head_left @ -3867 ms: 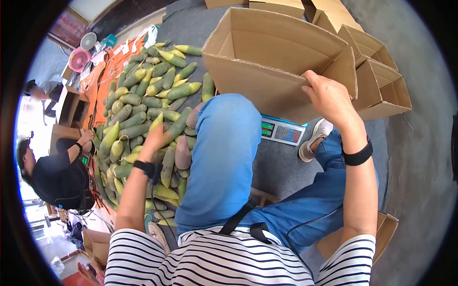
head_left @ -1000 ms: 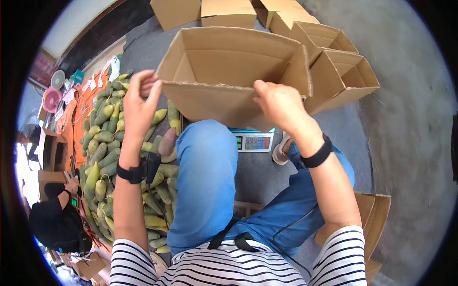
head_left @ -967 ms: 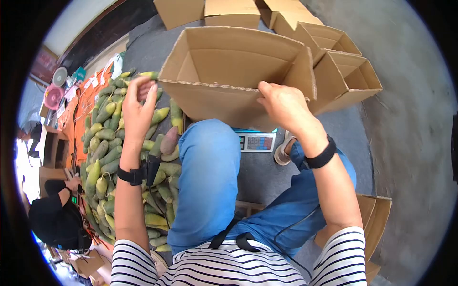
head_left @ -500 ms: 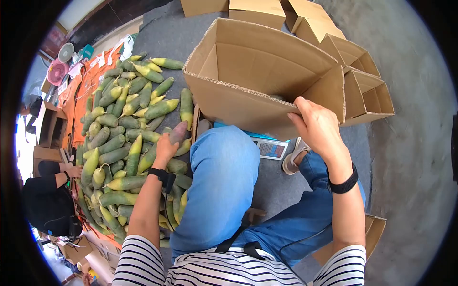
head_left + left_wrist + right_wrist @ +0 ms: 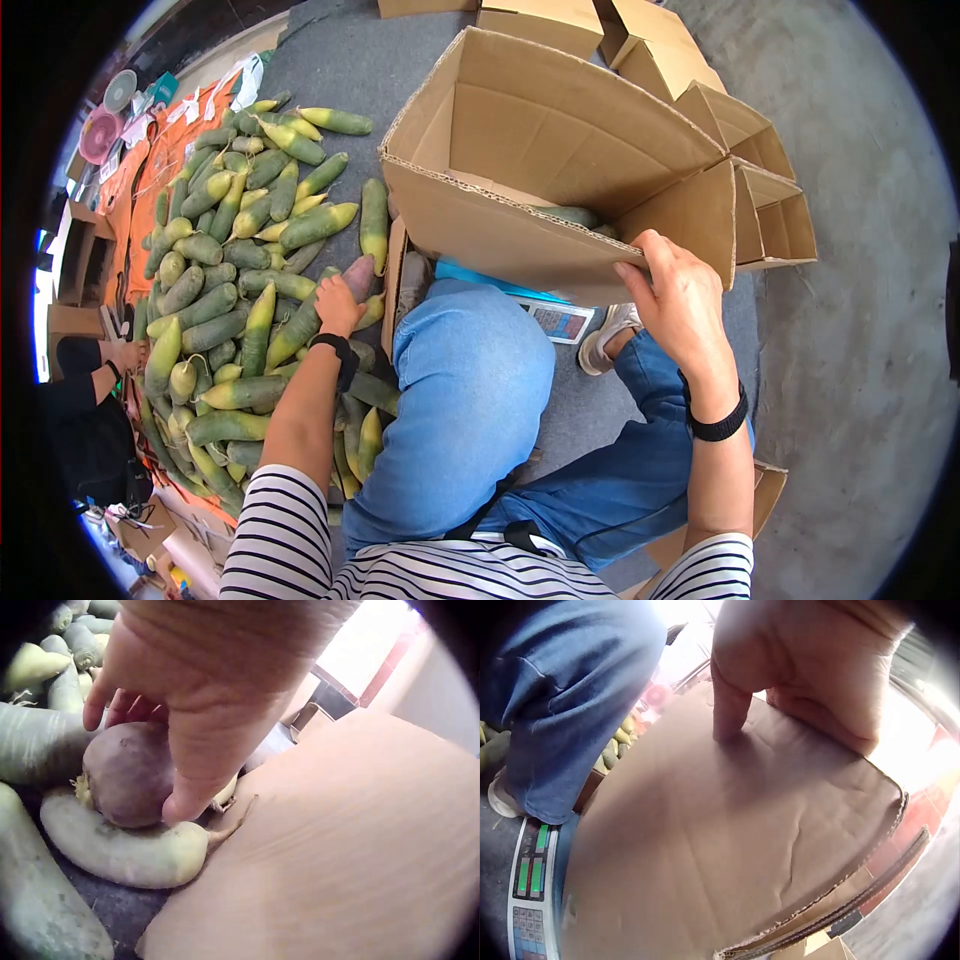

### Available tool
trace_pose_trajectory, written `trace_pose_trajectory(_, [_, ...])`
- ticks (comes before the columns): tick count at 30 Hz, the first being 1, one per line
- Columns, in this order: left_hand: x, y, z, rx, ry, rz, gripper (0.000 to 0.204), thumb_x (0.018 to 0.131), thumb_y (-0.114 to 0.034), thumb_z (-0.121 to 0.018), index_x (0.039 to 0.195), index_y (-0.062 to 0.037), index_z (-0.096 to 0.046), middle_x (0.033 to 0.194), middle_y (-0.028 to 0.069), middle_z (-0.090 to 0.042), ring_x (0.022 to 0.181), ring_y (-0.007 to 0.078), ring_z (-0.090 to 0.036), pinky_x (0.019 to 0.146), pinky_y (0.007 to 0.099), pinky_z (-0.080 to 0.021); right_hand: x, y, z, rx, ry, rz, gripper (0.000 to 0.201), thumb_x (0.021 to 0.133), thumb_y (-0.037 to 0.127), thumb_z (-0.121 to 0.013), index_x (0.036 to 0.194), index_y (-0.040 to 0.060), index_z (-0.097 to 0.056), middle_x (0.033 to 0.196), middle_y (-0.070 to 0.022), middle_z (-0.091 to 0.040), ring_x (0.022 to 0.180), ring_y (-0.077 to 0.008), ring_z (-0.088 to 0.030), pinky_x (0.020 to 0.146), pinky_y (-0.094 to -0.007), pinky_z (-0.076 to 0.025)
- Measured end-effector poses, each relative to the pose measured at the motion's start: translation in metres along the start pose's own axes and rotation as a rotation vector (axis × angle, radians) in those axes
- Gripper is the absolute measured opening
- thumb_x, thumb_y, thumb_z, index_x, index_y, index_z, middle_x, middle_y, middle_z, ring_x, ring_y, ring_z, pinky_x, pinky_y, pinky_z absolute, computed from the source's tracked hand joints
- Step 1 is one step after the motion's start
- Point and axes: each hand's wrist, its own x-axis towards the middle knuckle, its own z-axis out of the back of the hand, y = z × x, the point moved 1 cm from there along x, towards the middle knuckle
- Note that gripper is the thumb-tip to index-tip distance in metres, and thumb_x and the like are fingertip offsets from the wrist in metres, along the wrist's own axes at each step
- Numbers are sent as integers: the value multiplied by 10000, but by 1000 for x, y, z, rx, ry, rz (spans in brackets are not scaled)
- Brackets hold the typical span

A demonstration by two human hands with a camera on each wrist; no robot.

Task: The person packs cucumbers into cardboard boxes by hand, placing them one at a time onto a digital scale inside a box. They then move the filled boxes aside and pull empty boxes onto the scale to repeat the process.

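Note:
My left hand [image 5: 340, 306] is on a purple radish [image 5: 359, 276] at the right edge of a pile of green radishes [image 5: 240, 250]. In the left wrist view the fingers and thumb of that hand [image 5: 202, 697] curl round the purple radish [image 5: 131, 772], which lies against a pale green one [image 5: 127, 847]. My right hand [image 5: 681, 300] grips the near rim of a tall open cardboard box [image 5: 500, 235], thumb outside; the right wrist view shows the hand [image 5: 795, 675] on the box wall [image 5: 705, 825]. Green radishes [image 5: 568, 215] lie inside the box.
A scale [image 5: 562, 322] shows under the box, beside my knee [image 5: 475, 350]. More cardboard boxes [image 5: 785, 225] stand at the upper right, and one [image 5: 770, 495] lower right. Another person's arm [image 5: 110, 375] reaches in at the far left, by an orange sheet [image 5: 135, 225].
My left hand has gone from the box's left corner down to the pile and taken hold of the purple radish. The box's opening now tilts more toward me, with my right hand still on its rim.

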Motion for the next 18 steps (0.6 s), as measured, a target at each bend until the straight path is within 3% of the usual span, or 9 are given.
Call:
trace_pose_trajectory(4, [-7, 23, -18, -40, -84, -74, 676, 641, -306, -831, 1141, -1, -493, 1138, 179, -553, 1060, 366, -558, 821, 472, -514, 1, -2, -1, 15, 1, 6, 194, 811, 143, -667, 864, 46, -508, 781, -126, -626, 755, -324, -632, 647, -417, -501])
trace_pose_trajectory(6, [-3, 54, -41, -406, 256, 143, 618, 680, -351, -794, 1105, 35, -565, 1032, 164, -643, 907, 320, -642, 719, 438, -527, 0, -3, -2, 16, -8, -1, 202, 810, 145, -669, 856, 45, -499, 779, -126, -625, 760, -324, -633, 650, -418, -501])
trace_pose_trajectory(8, [-47, 52, -9, -987, 388, 439, 532, 717, -419, -763, 962, 32, -624, 772, 120, -662, 658, 268, -632, 616, 385, -520, 0, -3, -2, 3, -19, 27, 218, 806, 150, -673, 842, 44, -486, 779, -127, -623, 770, -323, -634, 660, -421, -501])
trace_pose_trajectory(12, [-76, 51, 38, -1269, 341, 411, 549, 758, -385, -749, 1048, 56, -597, 902, 114, -655, 762, 212, -634, 678, 362, -526, -2, -6, -4, -1, -27, 31, 220, 804, 157, -675, 846, 43, -491, 791, -128, -630, 777, -316, -639, 671, -422, -504])
trace_pose_trajectory(14, [-80, 31, 92, -1300, -9, 15, 505, 777, -286, -754, 1114, 51, -586, 994, 99, -649, 889, 191, -622, 798, 346, -502, -4, -6, -3, -8, -23, 37, 221, 804, 163, -677, 847, 43, -496, 796, -130, -636, 777, -314, -643, 669, -421, -508])
trace_pose_trajectory(18, [-126, -69, 255, -1274, -463, -609, 599, 779, -172, -756, 1259, 50, -474, 1210, 147, -564, 1044, 196, -590, 890, 340, -480, -5, -6, -5, 4, -17, 34, 232, 830, 191, -661, 862, 35, -492, 798, -142, -633, 774, -347, -630, 642, -438, -501])
